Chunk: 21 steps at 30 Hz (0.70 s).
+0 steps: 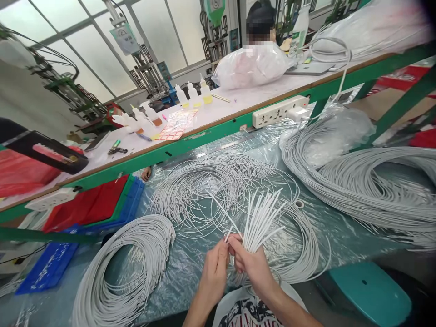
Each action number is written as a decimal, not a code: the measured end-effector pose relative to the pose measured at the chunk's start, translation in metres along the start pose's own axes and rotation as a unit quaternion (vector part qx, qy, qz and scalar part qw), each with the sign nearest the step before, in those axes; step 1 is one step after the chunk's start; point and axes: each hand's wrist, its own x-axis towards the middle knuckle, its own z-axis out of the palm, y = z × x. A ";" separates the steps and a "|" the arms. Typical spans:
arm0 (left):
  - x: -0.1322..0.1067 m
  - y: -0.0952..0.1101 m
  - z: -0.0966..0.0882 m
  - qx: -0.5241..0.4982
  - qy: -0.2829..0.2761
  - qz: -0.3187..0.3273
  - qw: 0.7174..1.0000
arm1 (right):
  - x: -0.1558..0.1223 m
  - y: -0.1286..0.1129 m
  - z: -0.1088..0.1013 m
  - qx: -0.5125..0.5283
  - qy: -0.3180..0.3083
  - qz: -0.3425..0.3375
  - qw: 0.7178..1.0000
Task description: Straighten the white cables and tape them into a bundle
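Note:
My right hand [250, 263] is closed around a fanned bunch of white cable ends [261, 218] that stick up and away from me. My left hand [215, 268] is beside it, fingers pinched on a single white cable end [227, 236] at the bunch's left edge. The cables trail into a loose coil [218, 190] spread on the plastic-covered table [190, 259] in front of me.
A neat coil of white cable [126, 268] lies at left, a large pile [368, 181] at right. A green-edged shelf [204, 136] above holds glue bottles [192, 95], a power strip [279, 111] and plastic bags. Red and blue trays [98, 204] sit left. A person works behind. A teal stool [371, 290] stands at right.

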 end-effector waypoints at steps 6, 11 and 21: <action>0.001 -0.008 -0.006 0.059 -0.056 0.035 0.996 | -0.001 -0.013 0.001 0.011 0.028 -0.002 1.000; -0.001 -0.016 -0.008 -0.001 -0.076 0.020 0.997 | 0.001 -0.015 0.000 0.006 0.020 0.001 1.000; 0.023 0.026 -0.024 -0.419 0.122 -0.047 0.899 | -0.018 0.008 -0.002 0.013 -0.079 0.056 0.995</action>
